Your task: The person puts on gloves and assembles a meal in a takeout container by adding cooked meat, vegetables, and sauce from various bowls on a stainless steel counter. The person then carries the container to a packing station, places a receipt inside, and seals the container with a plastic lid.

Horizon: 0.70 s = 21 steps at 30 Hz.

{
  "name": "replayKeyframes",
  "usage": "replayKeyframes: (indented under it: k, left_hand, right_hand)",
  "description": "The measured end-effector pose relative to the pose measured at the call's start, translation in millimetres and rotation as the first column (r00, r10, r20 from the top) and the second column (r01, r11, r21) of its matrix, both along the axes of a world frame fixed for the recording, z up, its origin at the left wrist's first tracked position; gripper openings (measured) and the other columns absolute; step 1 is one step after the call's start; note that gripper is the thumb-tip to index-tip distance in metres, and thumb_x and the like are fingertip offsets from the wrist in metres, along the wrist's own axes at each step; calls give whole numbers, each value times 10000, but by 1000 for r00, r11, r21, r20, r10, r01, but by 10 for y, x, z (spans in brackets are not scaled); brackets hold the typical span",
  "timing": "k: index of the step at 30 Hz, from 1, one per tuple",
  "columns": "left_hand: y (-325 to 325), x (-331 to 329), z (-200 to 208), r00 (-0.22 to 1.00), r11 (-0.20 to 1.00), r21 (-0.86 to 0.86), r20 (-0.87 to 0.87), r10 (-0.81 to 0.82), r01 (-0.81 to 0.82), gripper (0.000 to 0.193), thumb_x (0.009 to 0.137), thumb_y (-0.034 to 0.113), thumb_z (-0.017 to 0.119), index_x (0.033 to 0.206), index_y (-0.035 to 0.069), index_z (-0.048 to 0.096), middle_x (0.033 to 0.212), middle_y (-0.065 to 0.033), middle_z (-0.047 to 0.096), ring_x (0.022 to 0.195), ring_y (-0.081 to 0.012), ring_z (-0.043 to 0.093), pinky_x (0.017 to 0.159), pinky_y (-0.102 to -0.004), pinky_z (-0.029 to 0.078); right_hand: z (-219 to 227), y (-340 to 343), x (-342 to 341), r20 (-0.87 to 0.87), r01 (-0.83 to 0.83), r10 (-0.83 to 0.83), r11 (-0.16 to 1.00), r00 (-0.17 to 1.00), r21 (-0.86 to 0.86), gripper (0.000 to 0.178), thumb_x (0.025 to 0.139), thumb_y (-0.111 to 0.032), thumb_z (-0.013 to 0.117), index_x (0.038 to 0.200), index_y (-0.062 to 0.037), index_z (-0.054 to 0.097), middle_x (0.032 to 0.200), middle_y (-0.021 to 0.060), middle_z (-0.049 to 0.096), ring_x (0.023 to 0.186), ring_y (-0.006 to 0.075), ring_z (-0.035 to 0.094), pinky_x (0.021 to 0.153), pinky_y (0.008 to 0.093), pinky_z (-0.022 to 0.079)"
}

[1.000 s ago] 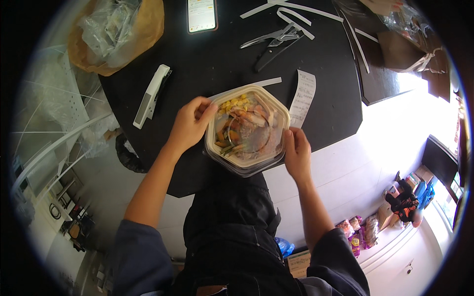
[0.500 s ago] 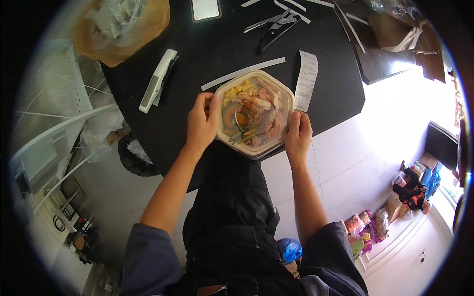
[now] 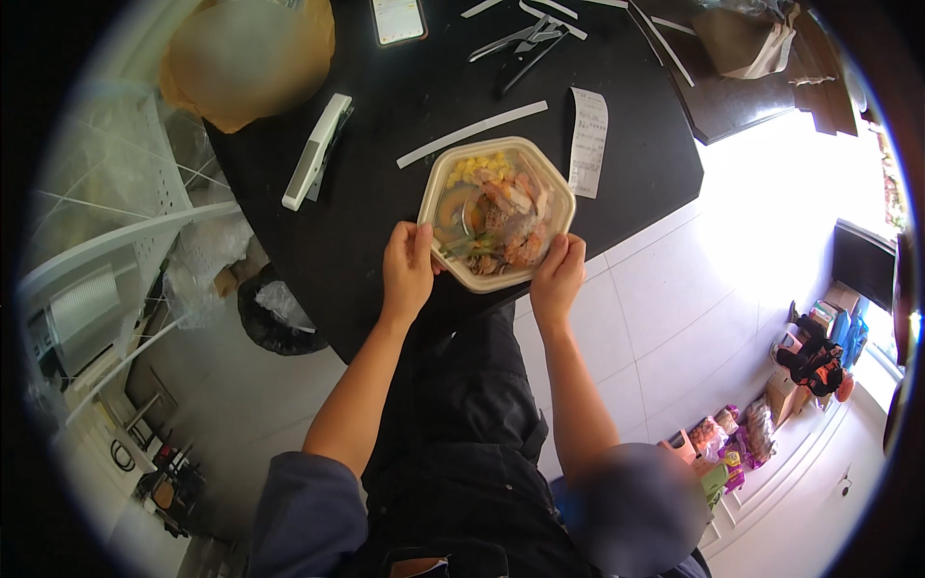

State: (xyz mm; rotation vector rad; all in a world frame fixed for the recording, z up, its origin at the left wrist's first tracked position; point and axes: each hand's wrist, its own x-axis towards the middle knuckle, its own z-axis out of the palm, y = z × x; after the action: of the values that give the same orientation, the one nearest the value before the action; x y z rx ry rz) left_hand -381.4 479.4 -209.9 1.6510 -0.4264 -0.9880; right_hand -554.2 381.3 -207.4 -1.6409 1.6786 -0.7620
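Note:
A hexagonal takeaway food container (image 3: pixel 493 214) with a beige rim and a clear lid is held at the near edge of the black table. Through the lid show yellow corn, green vegetables and pieces of meat. My left hand (image 3: pixel 409 272) grips its near left side, thumb up against the rim. My right hand (image 3: pixel 558 279) grips the near right side the same way; fingers of both hands are partly hidden beneath. Just past the container lies a white paper strip (image 3: pixel 472 133), and to its right a printed receipt (image 3: pixel 588 144).
Left on the table (image 3: pixel 376 241) lies a white stapler (image 3: pixel 313 159). Farther back are a brown paper bag (image 3: pixel 181 82), a phone (image 3: pixel 399 23), a dark plier-like tool (image 3: pixel 528 43) and more paper strips. A bin with a black liner (image 3: pixel 258 323) stands below the left edge.
Both hands have slid toward the container's near corners. The container has turned slightly and its near side sits a little higher in view. The whole view has shifted slightly.

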Motion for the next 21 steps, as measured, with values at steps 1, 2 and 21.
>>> replayKeyframes:
  k: [1,2,21]
  left_hand:
    - [0,-25,8,999,999,6,-8,38,-38,272,1022,271,485,912,22,498,730,-51,605,587,-92,589,550,-224,504]
    - [3,-70,25,996,997,1,-22,82,-82,265,1023,267,483,927,20,497,740,-54,609,594,-93,592,548,-224,501]
    - [254,-506,120,897,997,-3,-437,66,-75,255,944,135,617,1094,-21,482,967,-143,650,748,-178,684,655,-282,582]
  right_hand:
    - [-5,-13,11,29,2,-2,1000,1000,-7,247,1012,-209,474,922,9,549,744,167,602,652,272,553,634,390,447]
    - [-3,-24,25,22,-4,5,1000,1000,-22,247,1011,-216,475,922,5,543,739,180,607,652,313,568,621,412,449]
    - [9,-121,57,95,-122,128,990,987,-71,203,991,-214,493,926,-23,519,779,260,604,756,455,609,627,481,463]
